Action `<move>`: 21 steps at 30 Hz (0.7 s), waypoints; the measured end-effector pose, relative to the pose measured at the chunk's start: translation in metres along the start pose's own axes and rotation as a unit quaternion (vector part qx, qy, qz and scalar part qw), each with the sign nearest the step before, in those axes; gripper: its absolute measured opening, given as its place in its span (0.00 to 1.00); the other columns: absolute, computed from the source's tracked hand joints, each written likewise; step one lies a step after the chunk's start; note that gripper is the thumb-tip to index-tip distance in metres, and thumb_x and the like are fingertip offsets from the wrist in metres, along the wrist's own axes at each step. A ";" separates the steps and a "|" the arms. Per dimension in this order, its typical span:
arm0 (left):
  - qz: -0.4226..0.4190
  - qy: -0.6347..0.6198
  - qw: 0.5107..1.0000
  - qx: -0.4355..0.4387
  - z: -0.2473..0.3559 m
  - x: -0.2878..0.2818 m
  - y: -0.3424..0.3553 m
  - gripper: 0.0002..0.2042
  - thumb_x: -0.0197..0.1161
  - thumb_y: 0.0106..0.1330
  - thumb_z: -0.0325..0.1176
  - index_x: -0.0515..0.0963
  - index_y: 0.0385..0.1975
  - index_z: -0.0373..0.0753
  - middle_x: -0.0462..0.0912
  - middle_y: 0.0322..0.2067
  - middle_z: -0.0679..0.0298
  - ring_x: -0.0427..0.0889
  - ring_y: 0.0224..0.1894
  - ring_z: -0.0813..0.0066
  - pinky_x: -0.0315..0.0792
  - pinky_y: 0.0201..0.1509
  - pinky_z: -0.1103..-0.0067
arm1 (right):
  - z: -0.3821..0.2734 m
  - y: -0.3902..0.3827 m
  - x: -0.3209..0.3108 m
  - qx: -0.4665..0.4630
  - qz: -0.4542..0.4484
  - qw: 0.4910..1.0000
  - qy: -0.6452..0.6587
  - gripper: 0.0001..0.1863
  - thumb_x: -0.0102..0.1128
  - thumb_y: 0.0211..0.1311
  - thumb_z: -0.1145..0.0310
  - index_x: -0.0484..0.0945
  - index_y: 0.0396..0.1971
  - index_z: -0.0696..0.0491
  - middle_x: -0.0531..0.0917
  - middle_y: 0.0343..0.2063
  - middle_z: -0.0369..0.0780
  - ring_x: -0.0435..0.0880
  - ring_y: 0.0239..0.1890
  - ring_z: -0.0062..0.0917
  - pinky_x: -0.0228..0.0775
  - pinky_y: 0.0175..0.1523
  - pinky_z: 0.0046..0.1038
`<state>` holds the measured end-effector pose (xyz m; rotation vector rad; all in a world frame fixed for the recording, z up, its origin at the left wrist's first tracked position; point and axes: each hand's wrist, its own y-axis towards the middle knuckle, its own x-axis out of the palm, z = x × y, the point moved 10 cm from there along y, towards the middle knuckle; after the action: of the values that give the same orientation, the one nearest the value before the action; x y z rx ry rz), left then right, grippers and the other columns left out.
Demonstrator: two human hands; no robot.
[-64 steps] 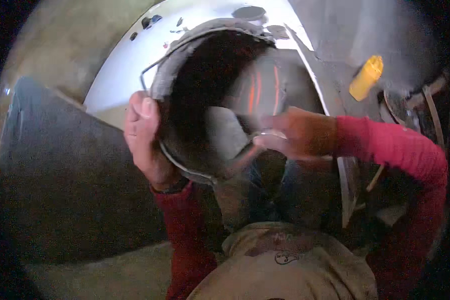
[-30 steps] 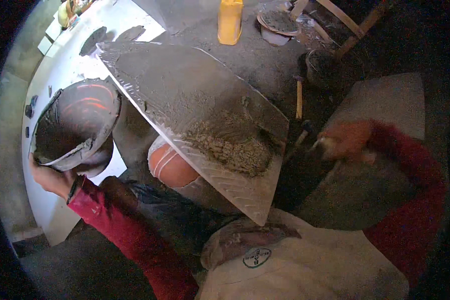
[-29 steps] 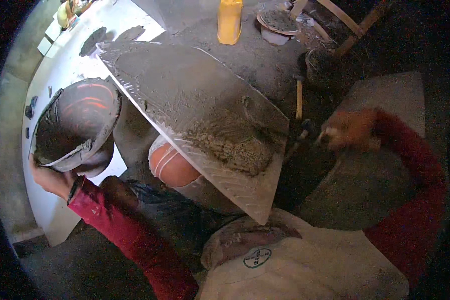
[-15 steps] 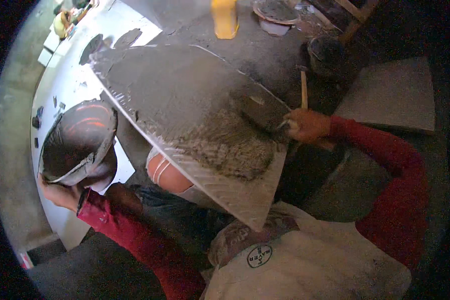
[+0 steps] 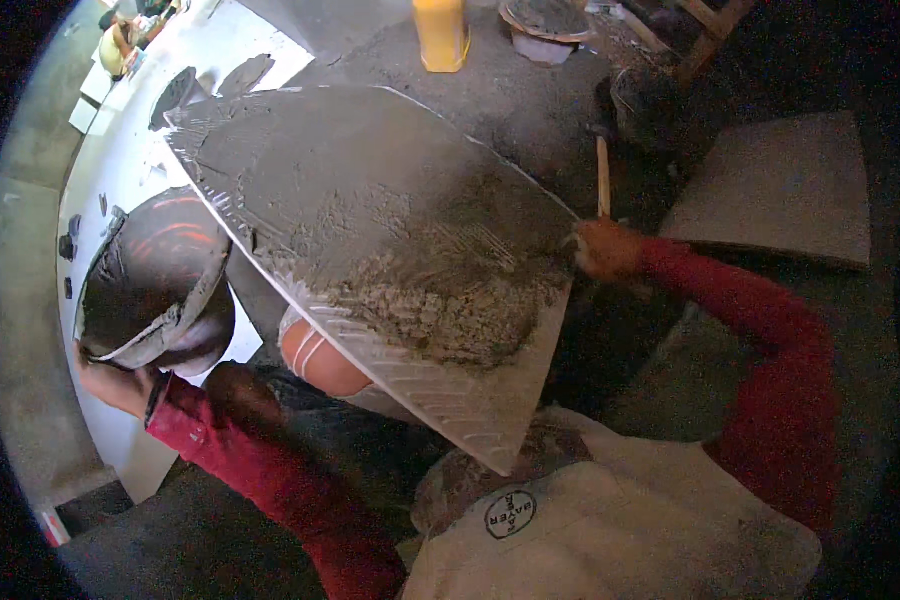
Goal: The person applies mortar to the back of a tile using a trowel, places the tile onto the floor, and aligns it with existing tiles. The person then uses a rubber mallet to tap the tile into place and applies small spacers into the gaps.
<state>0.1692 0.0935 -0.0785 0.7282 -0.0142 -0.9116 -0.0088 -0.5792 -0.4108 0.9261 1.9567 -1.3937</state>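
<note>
Holds a dirty, tipped bucket (image 5: 155, 275) by its near rim, out to the left, with the fingers of the left hand (image 5: 117, 385) clamped on. Curls the fingers of the right hand (image 5: 612, 250) around a mostly hidden tool (image 5: 574, 240), at the right edge of a big tile (image 5: 460, 425) with bumpy gray cement (image 5: 425, 310) on it. Has a hammer (image 5: 603, 180) near the right hand and a yellow jug (image 5: 440, 35) past the tile.
</note>
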 end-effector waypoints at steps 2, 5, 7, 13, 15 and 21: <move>0.100 -0.218 0.957 -0.163 -0.003 -0.006 -0.012 0.17 0.49 0.67 0.35 0.75 0.45 0.27 0.80 0.44 0.53 0.82 0.44 0.62 0.76 0.50 0.69 | -0.024 -0.045 -0.029 -0.008 -0.022 1.000 0.011 0.21 0.57 0.60 0.58 0.76 0.50 0.52 0.77 0.48 0.51 0.78 0.48 0.46 0.71 0.53 0.44; 0.095 -0.156 0.981 -0.063 0.004 -0.055 0.010 0.18 0.47 0.69 0.36 0.76 0.45 0.27 0.80 0.45 0.51 0.83 0.42 0.60 0.78 0.49 0.68 | -0.029 -0.071 -0.057 -0.074 -0.100 0.990 0.071 0.21 0.56 0.60 0.59 0.76 0.51 0.53 0.77 0.49 0.51 0.77 0.50 0.46 0.71 0.53 0.44; 0.129 -0.136 0.971 -0.151 -0.001 -0.034 -0.006 0.18 0.47 0.69 0.36 0.76 0.44 0.27 0.81 0.44 0.52 0.83 0.41 0.62 0.79 0.46 0.68 | 0.022 -0.060 -0.053 -0.038 -0.127 0.990 0.037 0.22 0.57 0.60 0.58 0.76 0.51 0.54 0.77 0.49 0.50 0.76 0.51 0.43 0.70 0.54 0.42; 0.090 -0.209 0.965 -0.130 -0.009 -0.005 -0.016 0.17 0.48 0.69 0.34 0.75 0.48 0.27 0.80 0.45 0.52 0.82 0.43 0.63 0.75 0.51 0.69 | 0.076 0.021 0.000 -0.198 -0.037 0.962 -0.187 0.24 0.58 0.61 0.55 0.76 0.51 0.56 0.76 0.49 0.50 0.75 0.53 0.39 0.70 0.55 0.40; 0.108 -0.199 0.968 -0.105 0.008 -0.033 -0.005 0.17 0.47 0.68 0.32 0.73 0.51 0.28 0.80 0.46 0.52 0.81 0.43 0.63 0.75 0.53 0.69 | 0.027 0.053 -0.015 -0.081 -0.066 0.994 -0.023 0.25 0.57 0.61 0.53 0.76 0.50 0.57 0.76 0.48 0.50 0.75 0.52 0.39 0.70 0.55 0.39; 0.072 -0.107 0.990 -0.057 0.008 -0.030 -0.008 0.17 0.44 0.70 0.34 0.77 0.43 0.28 0.82 0.41 0.54 0.83 0.39 0.63 0.78 0.46 0.70 | -0.047 0.022 -0.073 -0.047 -0.035 0.994 0.093 0.31 0.58 0.59 0.49 0.71 0.55 0.58 0.75 0.47 0.51 0.75 0.51 0.40 0.67 0.57 0.37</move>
<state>0.1419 0.1071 -0.0686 0.5138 -0.2012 -0.8422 0.0505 -0.5458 -0.3525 0.9817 2.1926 -1.2805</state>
